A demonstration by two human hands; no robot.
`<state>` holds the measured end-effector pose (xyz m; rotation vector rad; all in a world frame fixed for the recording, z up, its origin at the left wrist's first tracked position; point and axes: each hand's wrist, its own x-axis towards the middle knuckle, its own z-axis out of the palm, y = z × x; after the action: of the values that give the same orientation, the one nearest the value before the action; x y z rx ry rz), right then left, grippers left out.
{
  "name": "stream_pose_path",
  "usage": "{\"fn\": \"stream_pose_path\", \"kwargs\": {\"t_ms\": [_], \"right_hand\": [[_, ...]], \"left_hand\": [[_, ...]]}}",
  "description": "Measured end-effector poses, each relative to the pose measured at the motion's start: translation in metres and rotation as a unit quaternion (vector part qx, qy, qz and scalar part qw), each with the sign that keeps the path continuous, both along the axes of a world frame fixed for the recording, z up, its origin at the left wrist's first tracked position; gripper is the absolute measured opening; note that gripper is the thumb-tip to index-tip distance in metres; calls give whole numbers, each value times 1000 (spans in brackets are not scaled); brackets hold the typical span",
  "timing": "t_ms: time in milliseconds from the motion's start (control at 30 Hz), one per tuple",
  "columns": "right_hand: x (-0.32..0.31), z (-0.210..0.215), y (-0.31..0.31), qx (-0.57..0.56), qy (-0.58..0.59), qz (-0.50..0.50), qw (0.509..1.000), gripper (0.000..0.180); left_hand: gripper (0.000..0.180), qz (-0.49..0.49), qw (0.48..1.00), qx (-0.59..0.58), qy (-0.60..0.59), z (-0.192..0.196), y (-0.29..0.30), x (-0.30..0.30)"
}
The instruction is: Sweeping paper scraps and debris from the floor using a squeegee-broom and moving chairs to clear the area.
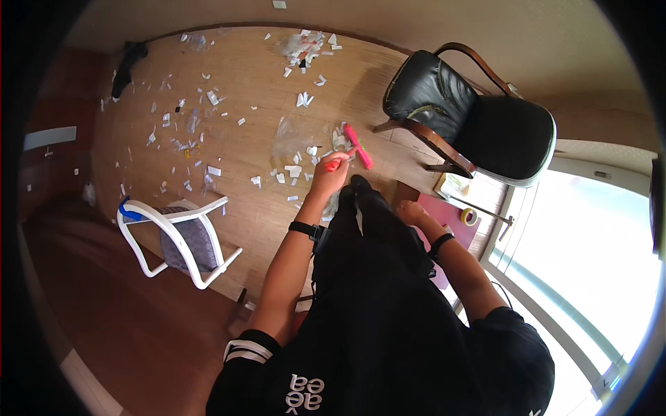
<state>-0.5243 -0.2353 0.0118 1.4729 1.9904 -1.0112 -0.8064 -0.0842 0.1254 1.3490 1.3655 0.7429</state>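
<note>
My left hand (328,177) is closed round the red handle of a broom, reaching forward from my body. The broom's bright pink head (358,147) rests on the wooden floor just beyond that hand. White paper scraps (294,170) and a piece of clear plastic (290,136) lie to the left of the broom head. More scraps touch or sit close to its left edge. Beside my right thigh, my right hand (411,212) hangs with its fingers curled, and I see nothing in it. Its nearest neighbour is a reddish-pink surface (444,218).
A black armchair (510,135) with wooden arms stands at the right by the wall. On the left is a white-framed chair (191,243). Litter (302,47) is strewn across the floor. A roll of tape (470,217) sits near the bright glass door (583,222).
</note>
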Motion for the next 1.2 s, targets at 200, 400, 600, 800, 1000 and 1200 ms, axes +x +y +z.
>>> {"fn": "stream_pose_path", "kwargs": {"t_ms": [200, 400, 600, 800, 1000, 1200], "right_hand": [[-13, 20, -21, 5, 61, -183, 981, 33], [-9, 3, -58, 9, 99, -204, 974, 37], [-1, -21, -105, -14, 82, -174, 981, 34], [15, -18, -160, 74, 107, -276, 952, 39], [20, 7, -143, -112, 50, -281, 952, 38], [19, -5, -111, -52, 21, -342, 938, 33]], "left_hand": [[15, -17, 998, -56, 6, 7, -18, -4], [16, 6, 1000, -14, -19, -19, -57, -11], [15, 49, 996, -53, -44, -30, -100, -20], [18, 22, 999, -42, -8, -25, -100, -11], [14, -10, 1000, -27, -4, -3, -72, -10], [12, -64, 998, -14, 26, -12, -24, -2]]}}
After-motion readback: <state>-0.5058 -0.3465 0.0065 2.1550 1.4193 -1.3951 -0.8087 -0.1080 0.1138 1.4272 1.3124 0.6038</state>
